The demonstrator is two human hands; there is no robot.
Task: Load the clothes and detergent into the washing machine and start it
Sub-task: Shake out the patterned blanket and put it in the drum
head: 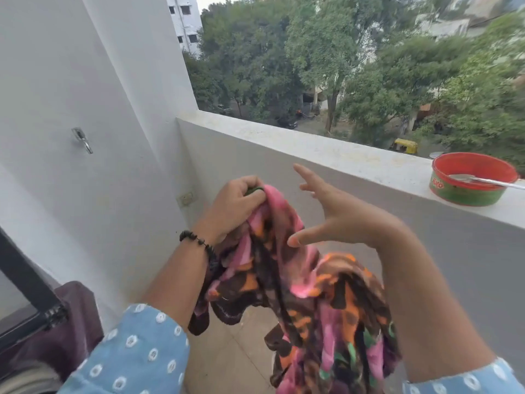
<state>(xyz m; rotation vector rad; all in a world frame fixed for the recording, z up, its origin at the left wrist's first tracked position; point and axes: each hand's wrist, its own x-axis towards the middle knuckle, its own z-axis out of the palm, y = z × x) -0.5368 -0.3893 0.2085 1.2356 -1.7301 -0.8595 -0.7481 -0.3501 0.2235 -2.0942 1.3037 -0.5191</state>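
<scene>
Head view looked down over your two forearms on a balcony. Your left hand (235, 206) gripped a bunched pink, orange and dark brown patterned cloth (309, 297) by its top, fingers curled tight round the gathered fabric, with something small and dark green showing under your knuckles; what it was could not be told. A black beaded bracelet (199, 241) sat on that wrist. Your right hand (338, 214) was spread open just beside the cloth, fingers straight and splayed, the thumb tip near or touching the pink fold; contact could not be told. The cloth hung from your left fist, draped under your right forearm and fell toward the beige tiled floor (235, 348). Both arms wore light blue sleeves with white ring dots (136, 354).

On the white parapet ledge (298, 146), well apart to your right, stood a round tub, red inside with a green outer wall (471, 180). A metal spoon (483, 180) lay across it, bowl inside, handle resting on the rim and pointing right. Whether anything else lay in the tub could not be told.

A metal hook (82, 140) was fixed on the white wall to your left. A dark purple cloth (76, 317) lay beside a black frame (31, 288) at lower left.
</scene>
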